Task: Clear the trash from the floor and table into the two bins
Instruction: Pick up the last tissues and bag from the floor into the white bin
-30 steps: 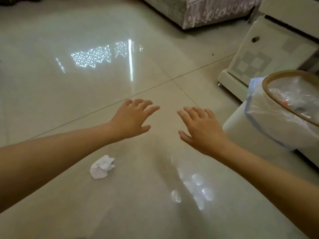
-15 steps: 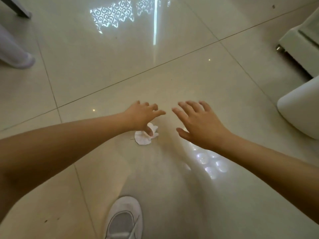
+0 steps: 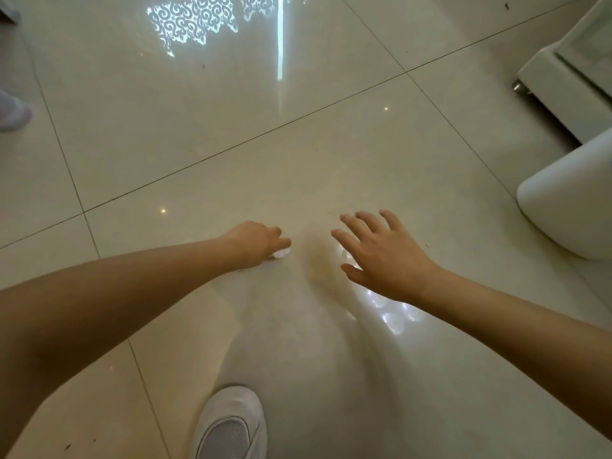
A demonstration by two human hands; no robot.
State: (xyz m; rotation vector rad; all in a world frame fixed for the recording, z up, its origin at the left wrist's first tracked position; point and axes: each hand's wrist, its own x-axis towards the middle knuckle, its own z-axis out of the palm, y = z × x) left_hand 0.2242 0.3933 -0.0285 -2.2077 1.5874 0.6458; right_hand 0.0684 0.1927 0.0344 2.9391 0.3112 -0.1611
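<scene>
My left hand [image 3: 256,241] is down at the glossy tiled floor with its fingers closed around a crumpled white tissue [image 3: 281,253]; only a small white edge of the tissue shows under the fingertips. My right hand [image 3: 381,256] hovers to the right of it, palm down, fingers spread, holding nothing. The rounded white side of a bin [image 3: 569,197] shows at the right edge; its opening is out of frame.
My white shoe [image 3: 231,425] stands at the bottom centre. A white cabinet base on a small wheel [image 3: 543,77] sits at the upper right, behind the bin. Another person's white-socked foot [image 3: 11,111] is at the left edge. Bright reflections lie on the tiles.
The view tilted down and the bin's opening left the frame. My left hand dropped onto the tissue and closed its fingers over it. My right hand stayed open beside it.
</scene>
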